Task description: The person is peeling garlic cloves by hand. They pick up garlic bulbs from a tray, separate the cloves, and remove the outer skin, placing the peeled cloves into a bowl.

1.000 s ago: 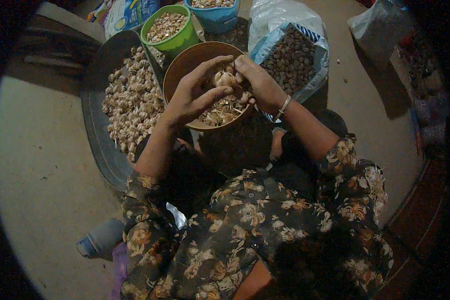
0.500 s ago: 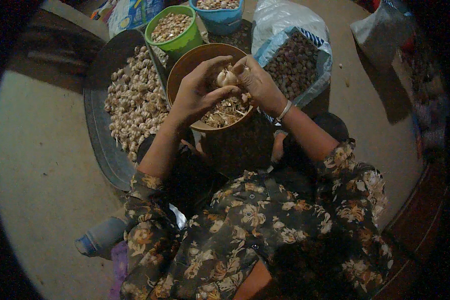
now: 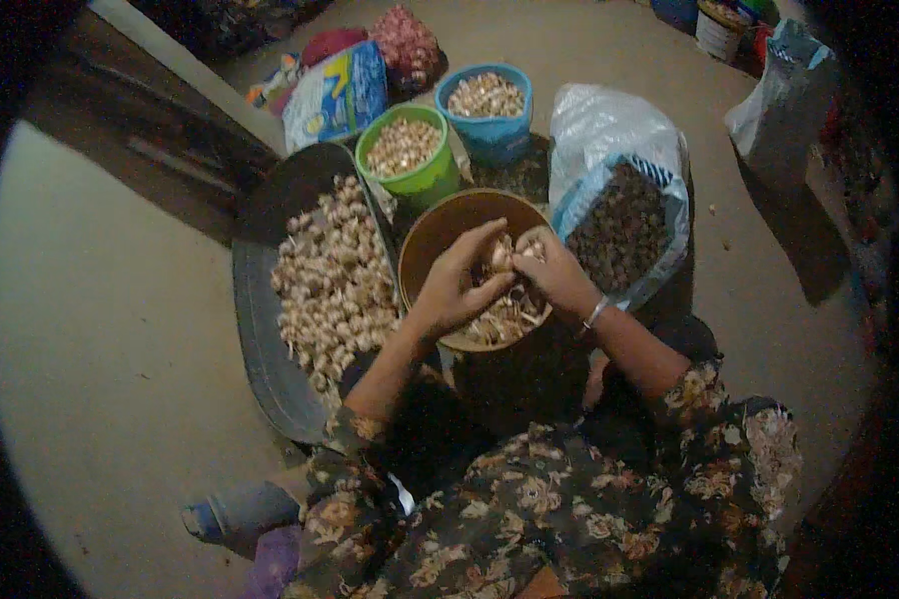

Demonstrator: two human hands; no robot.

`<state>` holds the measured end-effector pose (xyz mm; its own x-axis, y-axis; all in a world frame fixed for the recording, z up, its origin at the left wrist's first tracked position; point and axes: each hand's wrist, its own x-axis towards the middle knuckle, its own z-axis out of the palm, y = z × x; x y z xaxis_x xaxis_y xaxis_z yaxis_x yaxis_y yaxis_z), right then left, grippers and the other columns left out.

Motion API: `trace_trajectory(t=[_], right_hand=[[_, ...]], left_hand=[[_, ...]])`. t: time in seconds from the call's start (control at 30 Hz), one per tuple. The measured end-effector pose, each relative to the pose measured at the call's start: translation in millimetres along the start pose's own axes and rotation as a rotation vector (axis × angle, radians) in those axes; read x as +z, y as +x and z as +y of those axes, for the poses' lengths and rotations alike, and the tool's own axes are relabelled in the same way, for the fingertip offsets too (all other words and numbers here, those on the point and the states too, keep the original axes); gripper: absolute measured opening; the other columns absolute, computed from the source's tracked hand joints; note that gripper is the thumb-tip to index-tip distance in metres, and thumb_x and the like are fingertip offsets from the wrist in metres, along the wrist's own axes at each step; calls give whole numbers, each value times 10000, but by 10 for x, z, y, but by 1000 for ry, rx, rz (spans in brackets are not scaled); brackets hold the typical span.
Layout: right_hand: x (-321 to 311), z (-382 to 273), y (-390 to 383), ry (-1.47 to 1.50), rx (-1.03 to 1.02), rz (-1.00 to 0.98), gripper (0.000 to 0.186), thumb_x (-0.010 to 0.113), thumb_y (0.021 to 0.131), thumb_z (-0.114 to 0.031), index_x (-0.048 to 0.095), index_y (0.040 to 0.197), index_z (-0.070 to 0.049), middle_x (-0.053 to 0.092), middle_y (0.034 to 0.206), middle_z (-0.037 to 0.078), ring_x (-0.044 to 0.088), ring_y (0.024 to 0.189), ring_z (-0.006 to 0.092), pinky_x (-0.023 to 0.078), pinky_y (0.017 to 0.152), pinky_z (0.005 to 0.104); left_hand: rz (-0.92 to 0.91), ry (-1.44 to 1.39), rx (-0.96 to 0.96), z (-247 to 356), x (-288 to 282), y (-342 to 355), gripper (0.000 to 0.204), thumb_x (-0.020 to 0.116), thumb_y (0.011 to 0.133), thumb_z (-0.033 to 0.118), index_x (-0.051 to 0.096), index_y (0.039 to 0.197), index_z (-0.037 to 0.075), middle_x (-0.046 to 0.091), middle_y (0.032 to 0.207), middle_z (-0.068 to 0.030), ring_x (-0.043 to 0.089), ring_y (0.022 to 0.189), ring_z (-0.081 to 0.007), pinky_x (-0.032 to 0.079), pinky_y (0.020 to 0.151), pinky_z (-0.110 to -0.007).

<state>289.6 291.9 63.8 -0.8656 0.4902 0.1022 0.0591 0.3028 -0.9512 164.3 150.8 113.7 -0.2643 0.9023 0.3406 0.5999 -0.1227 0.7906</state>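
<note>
Over a round brown tub (image 3: 422, 212), both of my hands are closed on garlic. My left hand (image 3: 459, 282) curls its fingers and thumb around a pale garlic bulb (image 3: 499, 255). My right hand (image 3: 559, 275), with a bracelet at its wrist, pinches garlic at the bulb's right side; its fingertips are partly hidden. Whether the piece there is still joined to the bulb, I cannot tell. Inside the tub, below my hands, lie dry garlic stalks and skins (image 3: 504, 324).
To the left, a grey metal tray (image 3: 260, 344) bears many garlic bulbs (image 3: 335, 290). Beyond the tub stand a green bucket (image 3: 435, 180) and a blue bucket (image 3: 499, 135) of cloves. On the right, an open plastic sack (image 3: 674, 255) holds dark, small lumps (image 3: 619, 225).
The view has shifted, so the tub and hands sit lower and farther right in it. Both hands stay together over the tub, and the garlic shows less between the fingers.
</note>
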Motion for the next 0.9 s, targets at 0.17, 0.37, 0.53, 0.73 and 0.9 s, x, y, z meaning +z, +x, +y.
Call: trace_trajectory(t=[0.17, 0.37, 0.53, 0.73, 0.9], right_hand=[[-97, -120, 57, 559, 318, -54, 235, 593, 861, -233, 511, 934, -25, 591, 823, 79, 597, 779, 153, 497, 674, 317], [3, -84, 7, 137, 31, -48, 198, 569, 877, -192, 512, 949, -16, 597, 824, 89, 598, 678, 133, 508, 625, 299], [-18, -132, -42, 254, 203, -202, 246, 506, 903, -232, 473, 994, -6, 576, 813, 115, 591, 649, 163, 492, 582, 338], [28, -59, -71, 147, 121, -161, 228, 480, 915, -221, 446, 993, -9, 560, 783, 119, 603, 584, 180, 491, 559, 345], [-22, -99, -34, 235, 126, -174, 259, 486, 928, -267, 455, 986, -16, 576, 777, 96, 591, 587, 150, 487, 544, 316]], left_hand=[[155, -119, -192, 19, -87, 8, 539, 689, 783, 46, 456, 1270, 49, 519, 1197, -102, 527, 1081, -192, 452, 880, -303], [61, 128, 44, -124, -58, -6, 595, 753, 700, 75, 502, 1239, 84, 531, 1048, -121, 551, 972, -262, 451, 830, -328], [-20, 93, -29, -149, 21, -30, 555, 722, 707, 23, 500, 1215, 53, 543, 1073, -133, 560, 997, -258, 455, 842, -329], [-56, 104, -89, -79, 38, -16, 536, 714, 705, 39, 493, 1194, 45, 565, 1089, -116, 575, 983, -193, 461, 848, -309], [-14, 33, -125, -76, 41, -30, 517, 717, 726, 59, 493, 1192, 42, 576, 1089, -110, 572, 984, -172, 458, 855, -298]])
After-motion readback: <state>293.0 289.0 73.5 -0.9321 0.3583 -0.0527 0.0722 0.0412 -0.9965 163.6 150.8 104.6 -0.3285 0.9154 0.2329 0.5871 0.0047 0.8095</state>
